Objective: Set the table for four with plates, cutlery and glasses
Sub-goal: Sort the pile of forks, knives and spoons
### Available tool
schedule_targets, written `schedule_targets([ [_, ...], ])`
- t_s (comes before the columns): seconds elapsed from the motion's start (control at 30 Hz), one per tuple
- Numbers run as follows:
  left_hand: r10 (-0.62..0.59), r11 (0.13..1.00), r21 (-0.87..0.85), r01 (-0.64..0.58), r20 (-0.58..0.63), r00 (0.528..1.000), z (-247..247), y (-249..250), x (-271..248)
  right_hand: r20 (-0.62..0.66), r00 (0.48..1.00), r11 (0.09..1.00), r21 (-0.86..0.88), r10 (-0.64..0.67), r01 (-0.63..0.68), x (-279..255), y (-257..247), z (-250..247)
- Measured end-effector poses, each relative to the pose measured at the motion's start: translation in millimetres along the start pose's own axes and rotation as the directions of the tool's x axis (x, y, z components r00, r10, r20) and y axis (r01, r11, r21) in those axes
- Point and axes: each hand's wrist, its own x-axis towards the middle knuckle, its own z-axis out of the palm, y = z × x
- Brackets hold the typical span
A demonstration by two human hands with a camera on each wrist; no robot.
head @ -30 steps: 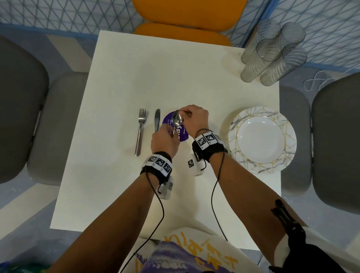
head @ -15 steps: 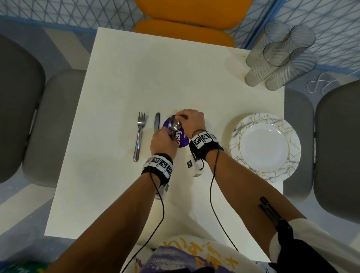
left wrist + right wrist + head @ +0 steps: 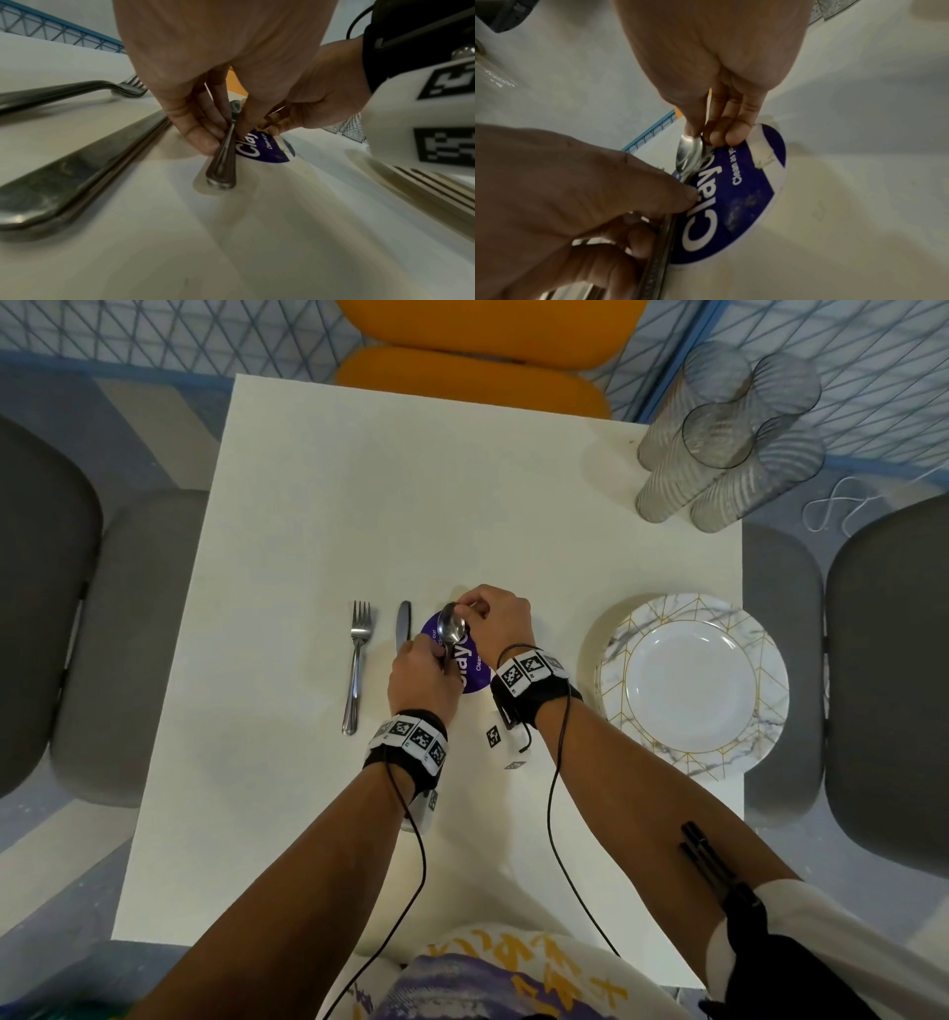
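1. Nearest you, your left hand [image 3: 423, 677] pinches the spoon [image 3: 452, 628] by its handle, thumb and forefinger curled round the narrow stem; in the left wrist view the handle's butt [image 3: 221, 178] sits on or just above the table [image 3: 308, 505], I cannot tell which
2. At 12 o'clock from that hand, your right hand [image 3: 500, 618] pinches the far tip of the spoon's bowl between curled fingertips [image 3: 717, 136], so both hands are clasped on the one piece
3. The spoon lies over a purple round sticker [image 3: 736, 194] near the table's middle, its bowl raised off the sticker and pointing to 12 o'clock
4. Expect the spoon to handle as stiff, light, polished steel: slippery at the bowl, surer at the ridged handle, so the handle looks the better place to hold it
5. At 9 o'clock of your hands the knife [image 3: 403, 621] lies just beside them, and the fork [image 3: 357, 667] beyond it, both flat with heads to 12 o'clock
6. At 3 o'clock the stack of marbled plates [image 3: 690, 685] waits near the table's edge; these are breakable and heavier, best gripped by the rim
7. Farthest, at 1 o'clock, the ribbed glasses [image 3: 719, 449] cluster in the corner: fragile, smooth, best taken round the body
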Motion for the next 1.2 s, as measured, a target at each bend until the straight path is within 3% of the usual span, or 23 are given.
schedule_targets([
  [0.53,-0.005,0.998,-0.062,0.012,0.105,0.994,-11,-5,-2,0.067,0.998,0.999,-0.034,0.018,-0.016,-15,-6,-10],
  [0.9,0.086,0.983,-0.167,-0.080,0.025,0.996,-25,-8,-34,0.045,0.999,0.999,-0.028,0.020,-0.019,-55,-5,-24],
  [1.07,0.118,0.968,-0.237,-0.086,0.122,0.986,-32,-6,-43,0.012,0.999,0.999,-0.024,0.049,-0.049,-85,-1,-36],
  [1.2,0.145,0.966,-0.246,-0.077,0.270,0.952,-32,-8,-50,-0.042,0.992,0.992,0.045,0.120,-0.118,-116,6,-46],
])
